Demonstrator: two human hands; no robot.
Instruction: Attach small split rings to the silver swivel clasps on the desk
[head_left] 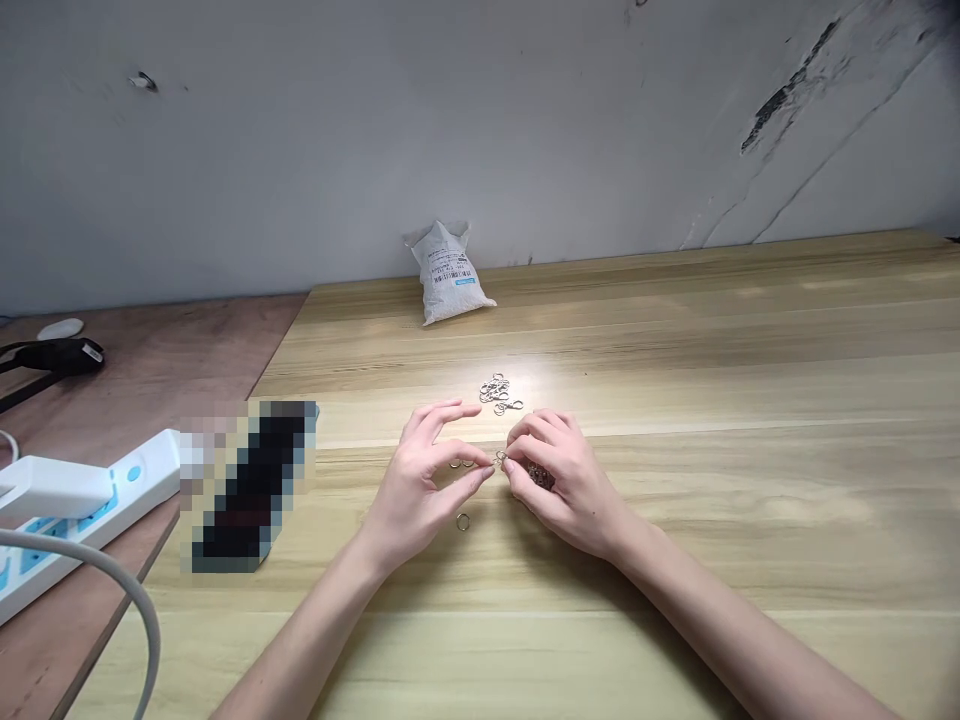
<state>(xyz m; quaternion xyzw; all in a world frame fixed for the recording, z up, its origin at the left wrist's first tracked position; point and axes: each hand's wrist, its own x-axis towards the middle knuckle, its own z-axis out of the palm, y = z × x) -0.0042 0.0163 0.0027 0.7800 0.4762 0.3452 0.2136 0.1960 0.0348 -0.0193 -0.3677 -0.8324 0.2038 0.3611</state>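
The left hand [414,490] is held partly open above the counter [720,330], with the fingers curved and apart and the thumb [474,484] extended toward the right hand. It grips no visible item. The right hand [566,490] is closed around a dark brown cluster [541,477], which its fingers partly hide; the cluster's material cannot be determined. A small metal ring [500,457] sits at the right hand's fingertips, just beside the left thumb. Contact between them cannot be confirmed.

A pile of metal rings and clasps [495,390] lies on the counter just above the hands. Two loose rings [459,463] lie between the hands, and a third ring [463,521] lies just below them. At upper center, a white sack [448,275] stands against the wall; its contents are hidden and its print is illegible. At left, a white power strip [90,510] lies on a brown board [157,350], beside a pixelated object [251,485] that cannot be identified.
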